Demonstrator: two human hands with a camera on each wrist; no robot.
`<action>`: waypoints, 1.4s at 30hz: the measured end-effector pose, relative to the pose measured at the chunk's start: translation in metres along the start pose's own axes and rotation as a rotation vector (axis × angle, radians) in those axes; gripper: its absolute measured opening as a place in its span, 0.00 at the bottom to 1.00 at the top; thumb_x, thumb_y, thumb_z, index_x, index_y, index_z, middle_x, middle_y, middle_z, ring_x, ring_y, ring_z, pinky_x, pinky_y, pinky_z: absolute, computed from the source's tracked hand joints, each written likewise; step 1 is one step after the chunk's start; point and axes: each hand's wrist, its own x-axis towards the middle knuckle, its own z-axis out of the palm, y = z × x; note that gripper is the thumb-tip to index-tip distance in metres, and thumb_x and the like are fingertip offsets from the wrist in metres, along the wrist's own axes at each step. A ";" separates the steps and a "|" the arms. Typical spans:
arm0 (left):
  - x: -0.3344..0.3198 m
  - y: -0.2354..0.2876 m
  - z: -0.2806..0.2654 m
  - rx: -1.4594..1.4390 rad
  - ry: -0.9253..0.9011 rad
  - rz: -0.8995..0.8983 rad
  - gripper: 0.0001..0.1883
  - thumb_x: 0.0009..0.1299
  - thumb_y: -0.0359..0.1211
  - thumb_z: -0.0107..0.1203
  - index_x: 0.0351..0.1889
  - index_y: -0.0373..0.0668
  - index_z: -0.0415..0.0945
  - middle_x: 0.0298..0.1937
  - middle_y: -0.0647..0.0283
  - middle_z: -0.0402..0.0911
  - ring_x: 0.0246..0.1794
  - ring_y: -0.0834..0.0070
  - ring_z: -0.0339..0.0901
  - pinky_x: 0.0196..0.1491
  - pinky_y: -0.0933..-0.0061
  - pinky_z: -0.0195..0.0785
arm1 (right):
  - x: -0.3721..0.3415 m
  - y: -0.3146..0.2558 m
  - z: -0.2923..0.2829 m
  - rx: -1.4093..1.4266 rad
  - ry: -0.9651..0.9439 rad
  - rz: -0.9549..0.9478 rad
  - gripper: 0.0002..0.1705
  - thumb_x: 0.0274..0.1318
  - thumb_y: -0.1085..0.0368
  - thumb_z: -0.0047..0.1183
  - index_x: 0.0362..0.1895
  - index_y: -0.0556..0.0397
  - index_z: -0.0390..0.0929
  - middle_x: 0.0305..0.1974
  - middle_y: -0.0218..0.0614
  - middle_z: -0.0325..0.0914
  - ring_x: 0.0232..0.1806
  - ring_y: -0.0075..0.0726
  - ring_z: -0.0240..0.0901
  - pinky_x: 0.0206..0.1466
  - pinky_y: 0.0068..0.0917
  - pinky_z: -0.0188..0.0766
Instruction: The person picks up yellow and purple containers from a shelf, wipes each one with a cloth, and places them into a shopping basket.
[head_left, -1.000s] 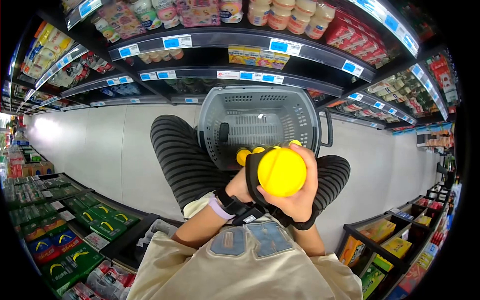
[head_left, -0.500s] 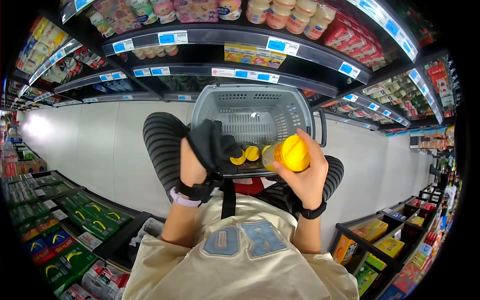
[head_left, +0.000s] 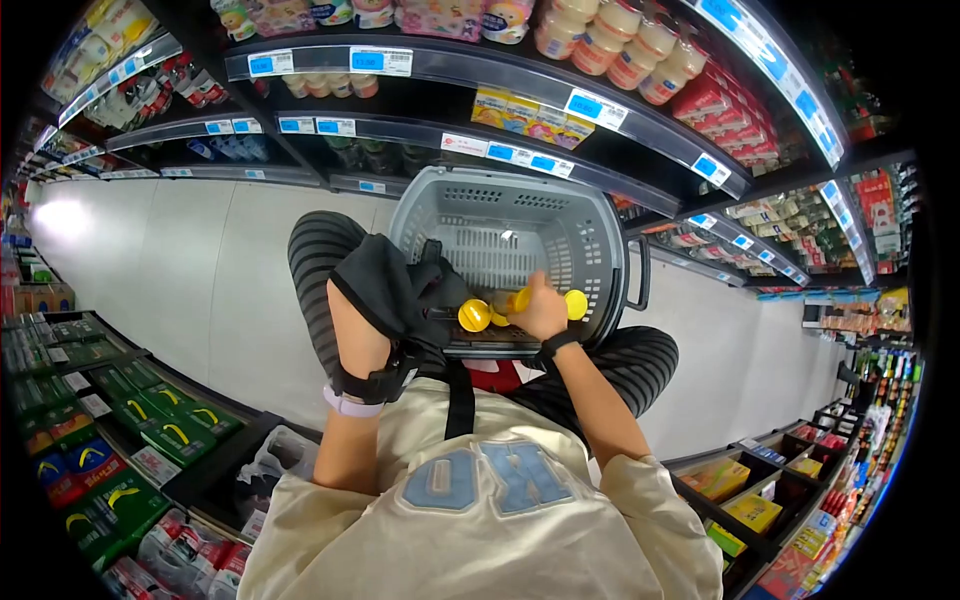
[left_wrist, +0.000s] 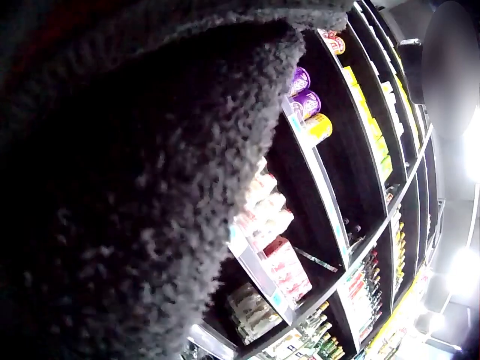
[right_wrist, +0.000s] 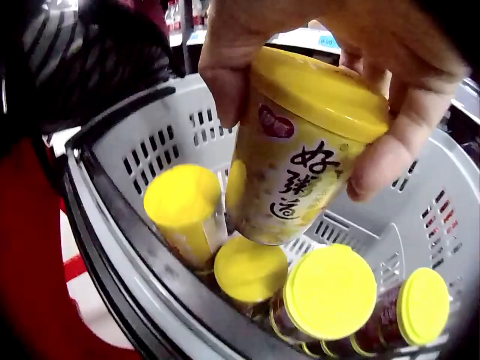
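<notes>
Over the front side of the grey basket (head_left: 410,215), my right hand (head_left: 540,308) grips a porridge can (right_wrist: 296,161) with a yellow lid and a printed label. In the right wrist view, thumb and fingers hold it round the lid. It tilts slightly above several yellow-lidded cans (right_wrist: 330,292) lined up along the basket's near wall. My left hand is hidden beneath dark grey cloth (head_left: 375,295) at the basket's left front edge; I cannot tell how its fingers lie. Fuzzy dark fabric (left_wrist: 150,187) fills much of the left wrist view.
Shop shelves (head_left: 480,65) with drinks and price tags stand right behind the basket. The basket's handle (head_left: 642,275) juts out on its right. Striped knees (head_left: 325,250) flank it. Green boxes (head_left: 165,415) lie at lower left, and a bin of yellow packs (head_left: 750,510) stands at lower right.
My right hand has carried the porridge can from the front of the body down into the basket. The left hand has moved away from it to the left, under the dark cloth.
</notes>
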 end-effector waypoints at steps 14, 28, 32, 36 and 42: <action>0.004 0.019 -0.006 0.040 0.051 0.037 0.09 0.66 0.22 0.53 0.25 0.33 0.66 0.23 0.65 0.67 0.23 0.82 0.67 0.29 0.79 0.71 | -0.003 0.004 0.041 -0.188 -0.244 0.054 0.45 0.24 0.52 0.76 0.47 0.55 0.62 0.43 0.52 0.77 0.41 0.57 0.78 0.42 0.45 0.75; 0.004 -0.001 -0.008 0.500 0.014 0.282 0.13 0.53 0.28 0.64 0.22 0.34 0.68 0.22 0.56 0.71 0.19 0.62 0.67 0.25 0.69 0.63 | -0.008 0.010 0.031 -0.125 -0.282 0.089 0.49 0.22 0.47 0.77 0.52 0.52 0.66 0.50 0.50 0.73 0.49 0.56 0.75 0.50 0.43 0.73; 0.005 -0.003 -0.010 0.604 -0.047 0.493 0.10 0.52 0.29 0.64 0.22 0.36 0.71 0.21 0.55 0.71 0.21 0.57 0.68 0.26 0.62 0.60 | -0.008 0.011 0.024 -0.081 -0.245 0.082 0.51 0.25 0.45 0.76 0.54 0.54 0.65 0.49 0.56 0.71 0.49 0.59 0.74 0.51 0.44 0.72; 0.000 -0.003 -0.015 0.403 -0.197 0.219 0.06 0.68 0.26 0.51 0.40 0.34 0.74 0.36 0.65 0.79 0.35 0.75 0.75 0.41 0.76 0.69 | 0.003 0.000 -0.029 0.034 -0.021 0.024 0.50 0.33 0.46 0.72 0.57 0.58 0.62 0.51 0.59 0.69 0.46 0.65 0.74 0.48 0.47 0.74; 0.008 -0.013 0.004 0.223 -0.183 0.121 0.07 0.68 0.27 0.45 0.26 0.39 0.67 0.25 0.67 0.71 0.26 0.80 0.68 0.31 0.79 0.61 | 0.031 -0.086 -0.221 0.172 0.421 -0.311 0.33 0.45 0.59 0.65 0.54 0.60 0.69 0.48 0.51 0.74 0.47 0.55 0.75 0.48 0.42 0.73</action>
